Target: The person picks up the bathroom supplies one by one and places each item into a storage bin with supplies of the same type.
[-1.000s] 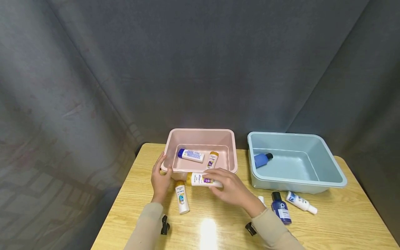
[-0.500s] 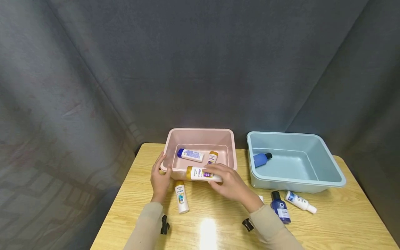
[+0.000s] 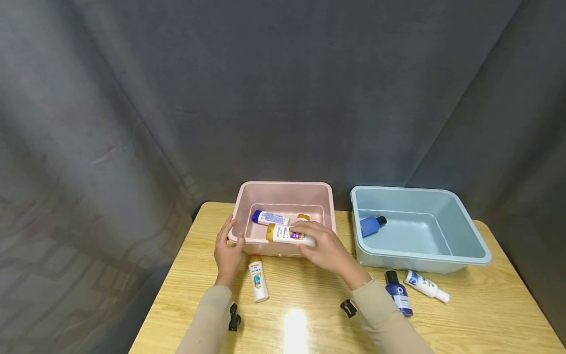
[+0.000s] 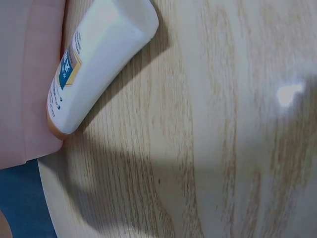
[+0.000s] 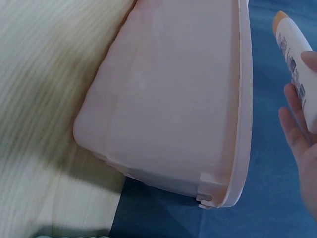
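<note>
My right hand [image 3: 325,248] holds a white shampoo bottle [image 3: 279,233] with a gold cap, lying sideways over the front rim of the pink bin [image 3: 265,249]. In the right wrist view the bottle [image 5: 293,49] lies between thumb and fingers, above the rim. My left hand [image 3: 227,258] rests at the bin's front left corner, thumb on the front and fingers along the left side. Inside the bin lie a white bottle with a blue cap [image 3: 270,218] and a gold-capped bottle [image 3: 303,217], mostly hidden. Another gold-capped white bottle [image 4: 94,64] lies on the table against the bin.
To the right stands a light blue bin [image 3: 424,258] with a blue, black-capped bottle [image 3: 369,226] inside. In front of it lie a dark blue bottle [image 3: 399,296] and a white bottle [image 3: 426,286]. A grey curtain [image 3: 283,98] hangs behind the wooden table [image 3: 318,314].
My right hand has raised the gold-capped bottle from in front of the pink bin and moved it forward over the rim. My left hand has stayed at the corner.
</note>
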A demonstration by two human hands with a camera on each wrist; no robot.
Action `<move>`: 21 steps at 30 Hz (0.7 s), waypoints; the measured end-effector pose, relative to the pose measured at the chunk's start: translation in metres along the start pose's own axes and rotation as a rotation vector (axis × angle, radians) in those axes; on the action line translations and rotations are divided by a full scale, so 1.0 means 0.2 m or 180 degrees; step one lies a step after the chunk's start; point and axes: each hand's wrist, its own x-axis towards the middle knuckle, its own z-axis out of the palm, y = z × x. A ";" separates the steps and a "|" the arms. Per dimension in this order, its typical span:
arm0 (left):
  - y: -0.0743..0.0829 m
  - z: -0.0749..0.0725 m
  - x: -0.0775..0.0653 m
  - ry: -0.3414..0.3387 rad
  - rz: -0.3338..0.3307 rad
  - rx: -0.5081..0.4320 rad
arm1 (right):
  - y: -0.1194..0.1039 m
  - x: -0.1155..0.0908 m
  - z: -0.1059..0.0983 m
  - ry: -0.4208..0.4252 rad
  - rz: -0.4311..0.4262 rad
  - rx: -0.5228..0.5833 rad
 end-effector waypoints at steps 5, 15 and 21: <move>0.01 0.00 0.00 0.0018 0.0004 0.0002 | 0.02 0.03 -0.01 -0.0073 0.0042 -0.0075; 0.01 0.02 0.00 -0.0034 -0.0094 0.0031 | 0.06 0.06 -0.01 -0.0084 0.0184 -0.0103; 0.01 0.01 0.00 0.0037 -0.0057 0.0053 | 0.07 0.09 0.00 -0.0234 0.0284 -0.0090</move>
